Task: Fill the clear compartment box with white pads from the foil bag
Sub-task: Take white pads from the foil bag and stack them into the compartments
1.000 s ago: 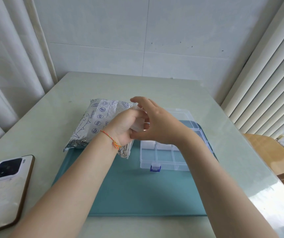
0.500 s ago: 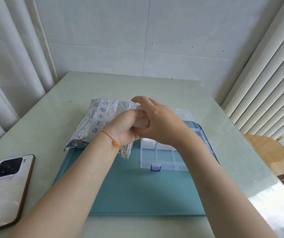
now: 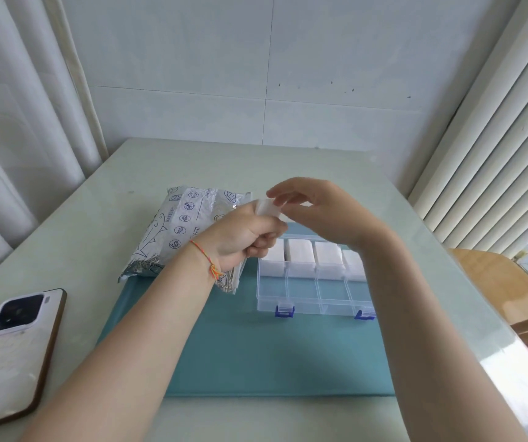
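A clear compartment box (image 3: 315,293) with blue latches sits on a teal mat. Its far row holds white pads (image 3: 300,253); the near row is bare. A printed foil bag (image 3: 186,224) lies to the left of the box. My left hand (image 3: 240,237) hovers above the bag's right edge, fingers curled round a small stack of white pads (image 3: 268,208). My right hand (image 3: 316,208) is just right of it above the box's far side, and its fingertips pinch the top of the same stack.
A phone (image 3: 14,352) lies face down at the table's left front. The teal mat (image 3: 256,355) covers the table's middle. Curtains hang at left, vertical blinds at right, and a wooden chair (image 3: 508,291) stands beyond the right edge.
My right hand has lifted off the left and opened wider. The stack of pads now shows above my left fist, and the filled far compartments have come into view.
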The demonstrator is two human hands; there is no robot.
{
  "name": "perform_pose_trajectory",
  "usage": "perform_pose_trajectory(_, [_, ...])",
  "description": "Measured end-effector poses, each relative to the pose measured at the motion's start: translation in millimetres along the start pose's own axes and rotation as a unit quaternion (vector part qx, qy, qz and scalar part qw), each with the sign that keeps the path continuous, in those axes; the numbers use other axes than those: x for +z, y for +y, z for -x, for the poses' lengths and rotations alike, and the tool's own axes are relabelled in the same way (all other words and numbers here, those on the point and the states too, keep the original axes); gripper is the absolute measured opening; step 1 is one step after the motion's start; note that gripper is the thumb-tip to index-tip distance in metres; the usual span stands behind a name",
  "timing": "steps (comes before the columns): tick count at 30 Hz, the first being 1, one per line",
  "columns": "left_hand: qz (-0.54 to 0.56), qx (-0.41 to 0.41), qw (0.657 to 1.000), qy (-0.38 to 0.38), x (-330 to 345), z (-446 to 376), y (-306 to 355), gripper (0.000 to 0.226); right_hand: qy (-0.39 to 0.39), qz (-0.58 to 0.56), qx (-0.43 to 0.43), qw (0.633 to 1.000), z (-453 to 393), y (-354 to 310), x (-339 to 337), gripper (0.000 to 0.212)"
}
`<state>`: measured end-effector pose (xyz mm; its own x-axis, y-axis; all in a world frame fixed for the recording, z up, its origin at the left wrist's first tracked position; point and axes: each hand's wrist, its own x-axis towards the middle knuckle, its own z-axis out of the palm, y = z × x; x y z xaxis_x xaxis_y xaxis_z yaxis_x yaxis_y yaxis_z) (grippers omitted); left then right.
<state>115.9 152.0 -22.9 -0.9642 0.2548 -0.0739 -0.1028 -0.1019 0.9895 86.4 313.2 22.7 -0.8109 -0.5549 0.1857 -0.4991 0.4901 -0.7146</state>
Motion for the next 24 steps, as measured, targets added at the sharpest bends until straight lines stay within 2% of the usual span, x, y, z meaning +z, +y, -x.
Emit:
perform_pose_trajectory(4, [-0.065,0.01,0.997,-0.034,15.3,-2.0,2.1,0.019,-0.013,-0.018,0.044,0.999,4.3,11.2,-3.8,0.008])
perform_pose_trajectory(7, [-0.068,-0.001,0.998,0.011,31.5,-4.3,5.9,0.019,0.02,-0.012,0.058,0.998,11.2,23.5,-19.1,0.006])
perform_pose_trajectory(10, [-0.135,0.007,0.988,0.073,41.0,-12.4,3.3,0.035,0.041,0.023,0.066,0.997,20.3,31.8,-36.8,0.005])
perform_pose_trajectory(14, [-0.204,0.057,0.965,0.153,58.1,-23.5,2.3,0.011,0.058,0.034,0.086,0.994,31.2,42.9,-54.1,0.008])
perform_pose_trajectory(16, [-0.215,0.082,0.956,0.18,68.8,-28.0,1.8,0.009,0.068,0.001,0.095,0.993,35.0,49.9,-58.0,0.009])
perform_pose_trajectory(20, [-0.234,0.077,0.951,0.188,84.9,-40.1,-5.8,0.009,0.091,-0.056,0.116,0.987,42.4,68.4,-63.9,0.011])
perform_pose_trajectory(24, [-0.351,0.066,0.919,0.166,91.7,-49.6,-18.1,0.007,0.085,-0.012,0.173,0.981,48.1,92.1,-71.4,0.011])
